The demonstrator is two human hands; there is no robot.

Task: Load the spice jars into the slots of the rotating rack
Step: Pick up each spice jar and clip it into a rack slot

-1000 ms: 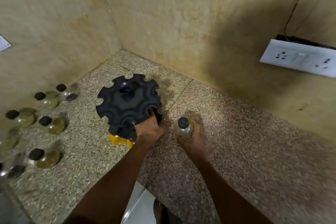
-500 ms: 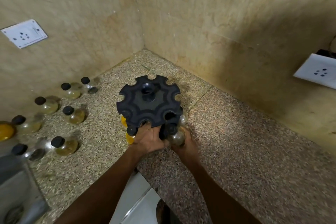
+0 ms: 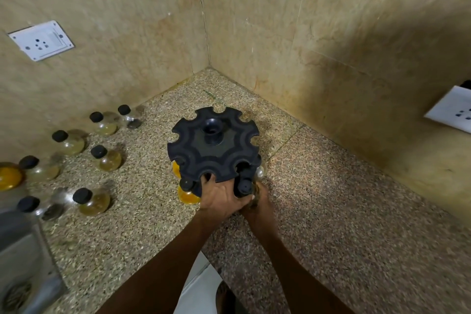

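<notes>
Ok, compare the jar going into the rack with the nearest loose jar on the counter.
The jar at the rack is gripped by the right hand under the rack's edge; the nearest loose jar stands free, untouched. The loose jar shows yellowish contents; the gripped jar's contents are hidden. Both have black caps.

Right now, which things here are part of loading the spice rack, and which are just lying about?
Part of the job:
rotating rack
jar at the slot
left hand
right hand
loose jars

Lying about:
wall socket
second socket
sink
</notes>
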